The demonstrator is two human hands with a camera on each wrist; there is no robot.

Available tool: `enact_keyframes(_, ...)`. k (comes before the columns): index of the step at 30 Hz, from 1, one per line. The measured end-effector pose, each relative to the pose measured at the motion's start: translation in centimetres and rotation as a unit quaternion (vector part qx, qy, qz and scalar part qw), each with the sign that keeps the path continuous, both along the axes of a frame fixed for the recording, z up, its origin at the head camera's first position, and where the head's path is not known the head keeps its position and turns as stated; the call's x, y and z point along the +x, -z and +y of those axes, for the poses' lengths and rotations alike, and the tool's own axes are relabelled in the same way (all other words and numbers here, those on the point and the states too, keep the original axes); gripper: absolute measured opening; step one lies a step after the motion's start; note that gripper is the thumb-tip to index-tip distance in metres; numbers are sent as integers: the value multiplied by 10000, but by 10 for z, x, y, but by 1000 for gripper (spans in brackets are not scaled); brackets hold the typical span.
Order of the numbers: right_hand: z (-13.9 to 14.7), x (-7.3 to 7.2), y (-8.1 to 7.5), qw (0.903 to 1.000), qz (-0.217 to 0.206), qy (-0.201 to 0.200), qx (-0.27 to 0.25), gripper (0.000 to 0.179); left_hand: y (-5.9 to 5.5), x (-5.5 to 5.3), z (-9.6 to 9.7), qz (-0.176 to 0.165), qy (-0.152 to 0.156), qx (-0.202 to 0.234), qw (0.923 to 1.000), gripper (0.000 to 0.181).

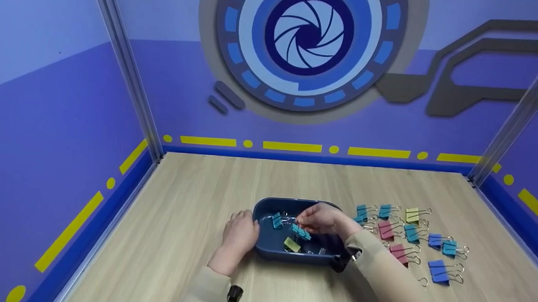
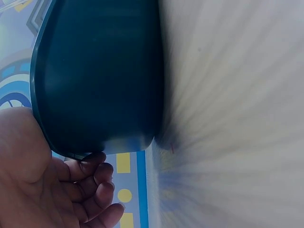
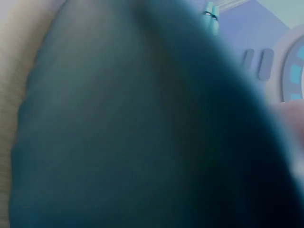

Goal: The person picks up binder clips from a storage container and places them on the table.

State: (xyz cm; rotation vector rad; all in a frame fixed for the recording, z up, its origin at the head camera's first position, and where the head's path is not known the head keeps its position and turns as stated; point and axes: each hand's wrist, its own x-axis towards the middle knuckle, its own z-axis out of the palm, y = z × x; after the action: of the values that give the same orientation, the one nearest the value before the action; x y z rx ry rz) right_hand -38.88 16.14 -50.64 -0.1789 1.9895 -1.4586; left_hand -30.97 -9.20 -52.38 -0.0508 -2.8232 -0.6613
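A dark blue tray stands on the table with a teal binder clip and a yellow binder clip inside. My left hand holds the tray's left end; in the left wrist view its thumb side is at the rim and the index fingertip meets the outer wall. Over the tray, my right hand pinches another teal binder clip by its wire handles. In the right wrist view the blurred tray wall hides most of that hand, and a teal clip shows above the rim.
Right of the tray lie several binder clips, among them red, blue, teal and yellow ones. My right forearm passes over some of them. Printed panels bound the wooden table at the back and sides.
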Motion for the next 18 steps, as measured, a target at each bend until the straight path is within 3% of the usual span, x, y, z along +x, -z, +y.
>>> enact_keyframes(10, 5, 0, -2, 9965, -254, 142, -777, 19, 1, 0, 0, 20, -10, -43, 10000, 29)
enact_keyframes(18, 18, 9, -19, 9916, 283, 600, -1112, 17, -1, 0, 0, -8, -12, -56, 10000, 30)
